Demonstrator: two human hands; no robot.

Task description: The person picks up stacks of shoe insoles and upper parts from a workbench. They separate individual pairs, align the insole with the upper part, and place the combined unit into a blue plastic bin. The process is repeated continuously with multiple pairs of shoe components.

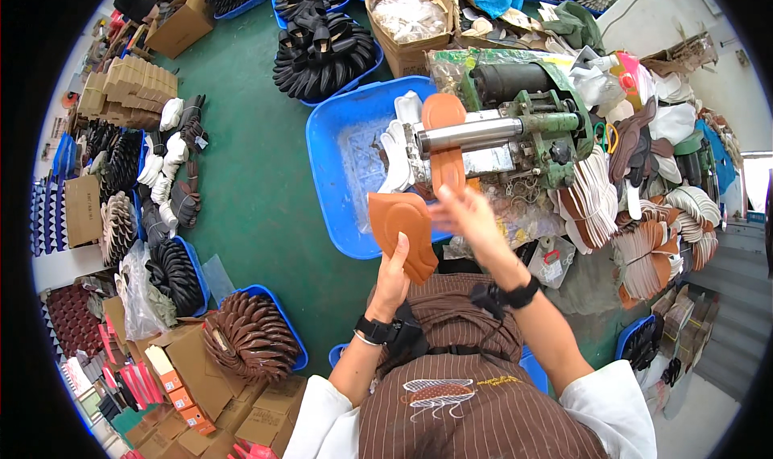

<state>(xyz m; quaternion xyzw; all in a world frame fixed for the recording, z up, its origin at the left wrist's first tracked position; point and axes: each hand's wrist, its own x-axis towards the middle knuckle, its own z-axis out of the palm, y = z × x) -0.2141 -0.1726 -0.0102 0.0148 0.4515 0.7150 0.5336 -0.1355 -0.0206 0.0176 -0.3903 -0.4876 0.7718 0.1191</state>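
My left hand grips a stack of tan-brown insoles, thumb on top. Just right of the stack is my right hand, a little blurred, its fingers stretched out and apart with nothing visible in them. Beyond it another tan insole lies lengthwise beneath the shiny metal roller of a green machine. White insoles lie beside the roller, over a blue tub.
Bundles of white and brown insoles crowd the right side. Black shoes fill a blue tray ahead, beside a cardboard box. At lower left are brown shoe pieces in a tray and several cartons. Green floor lies between.
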